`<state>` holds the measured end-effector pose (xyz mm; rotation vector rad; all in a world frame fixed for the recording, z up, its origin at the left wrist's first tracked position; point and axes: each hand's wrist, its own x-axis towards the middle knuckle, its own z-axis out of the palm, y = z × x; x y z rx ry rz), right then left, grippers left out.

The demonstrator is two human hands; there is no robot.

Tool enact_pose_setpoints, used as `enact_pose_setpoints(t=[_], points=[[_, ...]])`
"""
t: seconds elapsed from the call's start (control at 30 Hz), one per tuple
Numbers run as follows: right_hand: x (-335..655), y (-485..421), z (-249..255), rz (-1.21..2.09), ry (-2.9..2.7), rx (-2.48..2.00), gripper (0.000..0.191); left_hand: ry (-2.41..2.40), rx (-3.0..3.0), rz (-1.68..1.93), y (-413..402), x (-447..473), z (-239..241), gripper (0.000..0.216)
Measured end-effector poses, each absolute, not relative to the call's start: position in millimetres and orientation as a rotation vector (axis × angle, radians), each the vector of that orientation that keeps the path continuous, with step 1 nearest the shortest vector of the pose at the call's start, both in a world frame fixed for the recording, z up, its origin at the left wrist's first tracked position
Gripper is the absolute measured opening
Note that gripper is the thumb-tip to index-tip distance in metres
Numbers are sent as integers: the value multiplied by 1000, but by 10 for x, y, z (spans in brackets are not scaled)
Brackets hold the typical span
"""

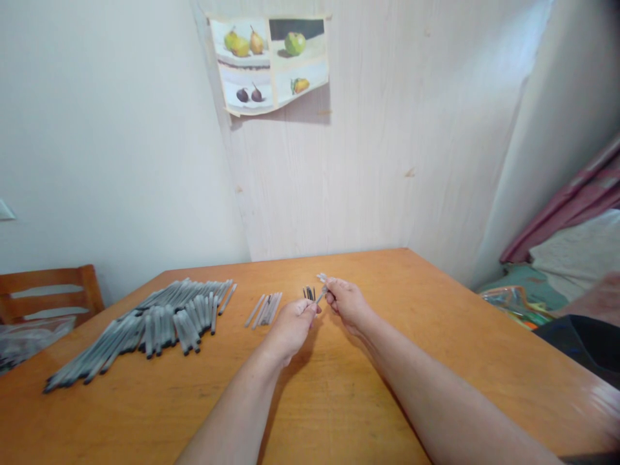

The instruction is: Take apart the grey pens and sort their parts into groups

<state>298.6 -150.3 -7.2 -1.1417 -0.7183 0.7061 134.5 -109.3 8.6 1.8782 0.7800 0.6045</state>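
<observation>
My left hand [292, 325] and my right hand [347, 302] meet over the middle of the wooden table [339, 400], both pinching one slim grey pen [321, 292] between them. The right hand's fingers wrap the pen's upper part; the left hand's fingertips pinch its lower end. Just behind the hands lies a small bunch of dark pen parts [309, 292]. A short row of grey pen barrels [265, 309] lies to the left of them. Further left spreads a large heap of grey pens [155, 320].
A wooden chair [51, 290] stands at the table's left end, with a clear plastic bag [29, 336] by it. A fruit poster [271, 61] hangs on the wall. At the right are bedding [576, 245] and a colourful bag [513, 303].
</observation>
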Motion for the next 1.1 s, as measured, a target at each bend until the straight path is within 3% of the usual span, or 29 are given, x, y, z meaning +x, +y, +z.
enact_pose_setpoints(t=[0.13,0.3,0.7,1.1], points=[[3314,-1611,62,630,-433,-1037,26,758,1672,535,-1118,1249,107,31],[3509,-1610,-61,618,-535,-1059,23,724,1525,562,-1083,1243,119,26],[3753,-1484,-514,349,-681,-1596,18,648,1168,751,-704,1117,35,21],[3778,-1502,-526,38,-837,-2172,15,648,1084,768,-646,1121,30,17]])
